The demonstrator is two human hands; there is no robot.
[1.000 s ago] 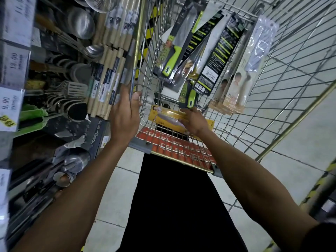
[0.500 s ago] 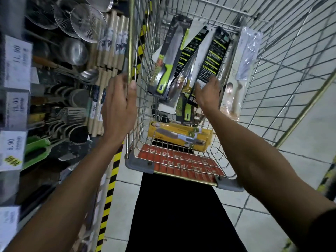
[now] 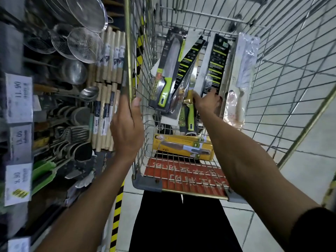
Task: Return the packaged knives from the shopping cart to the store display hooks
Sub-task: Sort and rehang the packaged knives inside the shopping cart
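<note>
Packaged knives stacked upright against far wall of shopping cart [image 3: 283,73], upper centre of frame: green-handled knife on dark card [image 3: 168,70] leftmost, tilted black-and-yellow card [image 3: 190,59] just beside it, black card with yellow text bars [image 3: 217,64] right of that, pale clear-wrapped knife pack [image 3: 240,79] furthest right. Second green-handled knife [image 3: 189,119] lower down, below the tilted card, handle pointing toward bottom of frame. Yellow boxed knife [image 3: 183,147] lying flat across cart floor, nearer the camera, apart from the leaning stack.

Right hand [image 3: 207,102] inside cart at centre of frame, fingers closed around lower edge of black card with yellow text bars, thumb side touching the second green-handled knife's packaging. Exact grip partly hidden by the hand's back.

Left hand [image 3: 127,131] wrapped on brass-coloured rim rail at cart's left side, thumb over the top.

Red printed panel [image 3: 181,175] at cart's near end. Left of frame: store shelving with wire strainers [image 3: 81,44], wooden rolling pins [image 3: 107,73], ladles, price tags [image 3: 18,100]. Yellow-black hazard tape [image 3: 116,211] on tiled floor beside shelf base.
</note>
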